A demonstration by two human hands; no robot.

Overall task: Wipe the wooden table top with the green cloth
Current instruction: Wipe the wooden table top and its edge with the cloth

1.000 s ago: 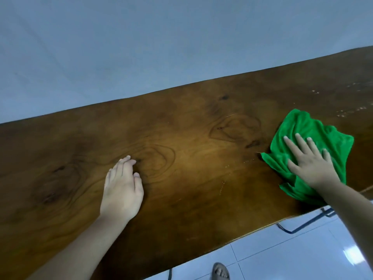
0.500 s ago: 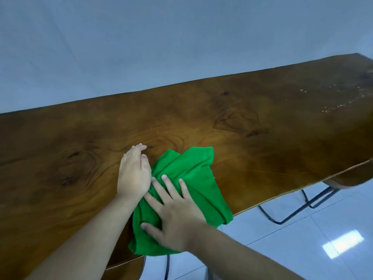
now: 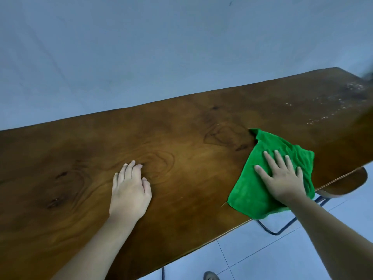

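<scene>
Green cloth lies under the spread fingers of the right hand; they are splayed flat, pressing down on the fabric without curling round it. The palm sits on the near right part of the cloth, and the bare forearm runs back toward the near right corner of the view. The cloth is rumpled, one corner folded up at its far side, and it rests on the right part of the wooden bench, with its near edge hanging slightly over the bench's near rim.

Over to the left, the left hand lies flat on bare wood, its fingers held close together and extended, gripping nothing. It is well apart from the cloth, with a stretch of dark, swirling grain between them. Its forearm leads down to the near left.

The bench top is a long brown slab running from the near left to the far right. At its far right end pale specks are scattered across the surface, apart from the cloth. Beyond the far edge stands a plain bluish wall. Below the near edge, pale floor tiles show, along with a dark metal frame and the rounded edge of a wooden seat just beneath the bench's right end.
</scene>
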